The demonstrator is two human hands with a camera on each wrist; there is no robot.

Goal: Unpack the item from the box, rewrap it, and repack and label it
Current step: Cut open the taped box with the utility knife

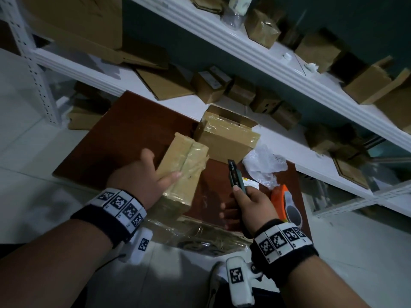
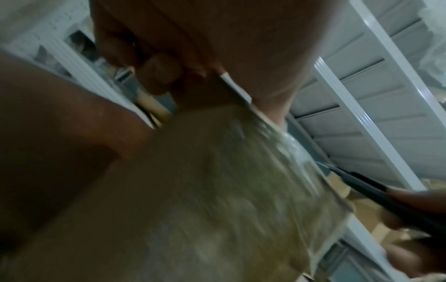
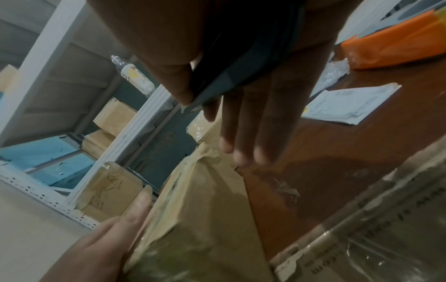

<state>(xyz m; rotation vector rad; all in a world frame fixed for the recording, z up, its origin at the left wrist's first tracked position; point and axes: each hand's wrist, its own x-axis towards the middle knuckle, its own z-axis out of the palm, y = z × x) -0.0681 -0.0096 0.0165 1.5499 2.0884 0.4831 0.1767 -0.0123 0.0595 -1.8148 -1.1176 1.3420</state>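
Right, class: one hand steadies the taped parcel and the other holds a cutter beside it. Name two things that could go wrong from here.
1. The left hand grips the taped parcel with the thumb across its top. The cutter in the right hand could slip along the glossy tape towards that thumb.
2. The tape lies tight on the wrapping, so a deep cut might damage whatever is inside.

A taped parcel [image 1: 184,165] is lying on the board [image 1: 124,134] under the left hand [image 1: 142,181]. An open box [image 1: 226,136] is sitting just beyond it. The right hand [image 1: 251,203] is holding a cutter [image 1: 235,176] right of the parcel; a tape dispenser [image 1: 287,203] and crumpled plastic [image 1: 264,165] are lying further right.
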